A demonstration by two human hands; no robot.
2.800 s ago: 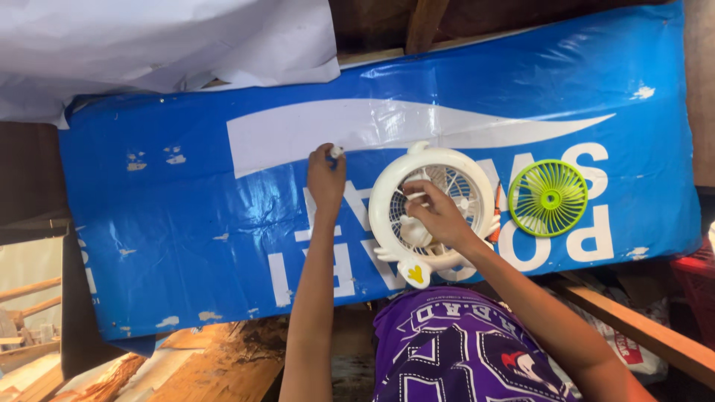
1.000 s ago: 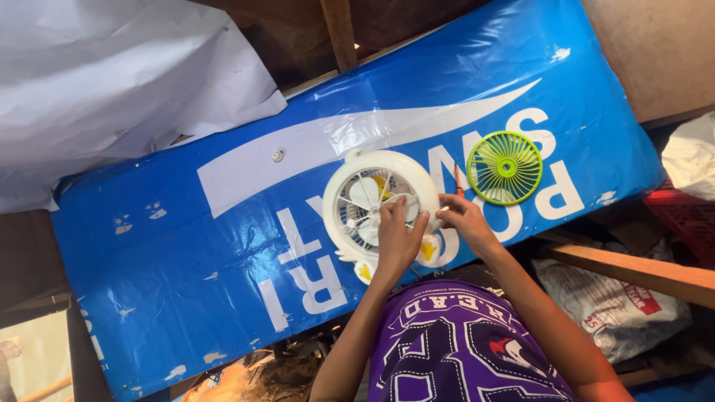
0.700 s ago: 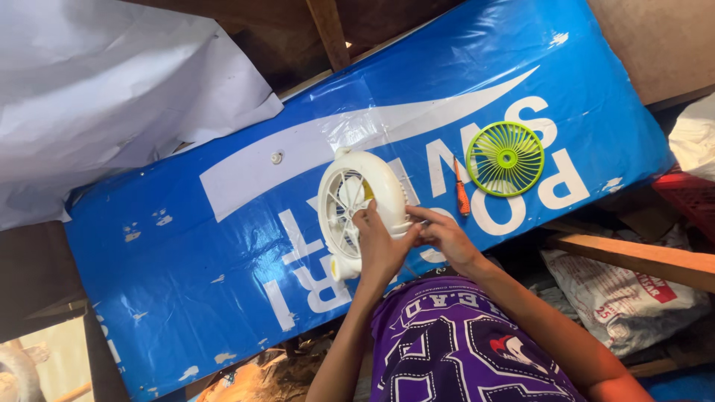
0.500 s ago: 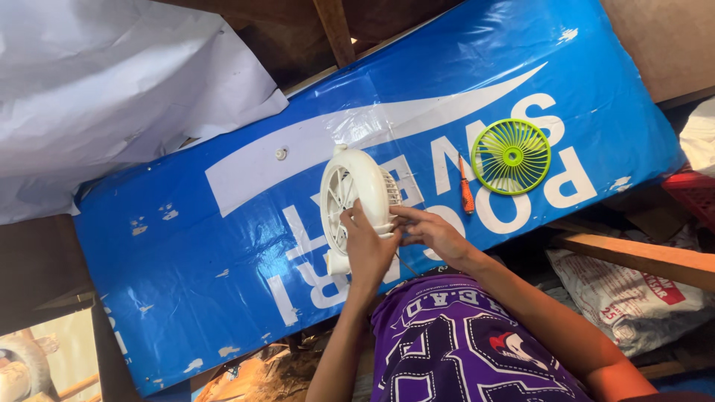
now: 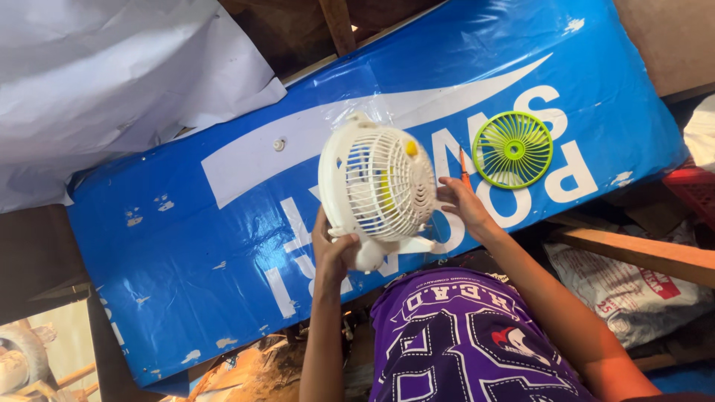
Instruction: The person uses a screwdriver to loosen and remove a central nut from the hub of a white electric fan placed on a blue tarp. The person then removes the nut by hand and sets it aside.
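Note:
I hold a small white table fan (image 5: 378, 190) lifted off the blue banner-covered table (image 5: 223, 246). Its rear grille faces me, with yellow parts showing through. My left hand (image 5: 333, 257) grips the fan's base from below. My right hand (image 5: 458, 207) holds its right side. A round green front grille (image 5: 512, 150) lies flat on the table to the right. A thin orange screwdriver (image 5: 464, 168) lies between the fan and the green grille. A small white knob (image 5: 278, 144) sits on the table left of the fan.
White sheeting (image 5: 112, 82) covers the upper left. A wooden plank (image 5: 640, 253) and a printed sack (image 5: 633, 290) lie at the lower right. A red crate (image 5: 693, 190) shows at the right edge. My purple shirt (image 5: 462, 342) fills the bottom centre.
The fan lay flat on the table with its open front up. Both hands have tipped it onto its edge and lifted it, turning the rear grille towards me.

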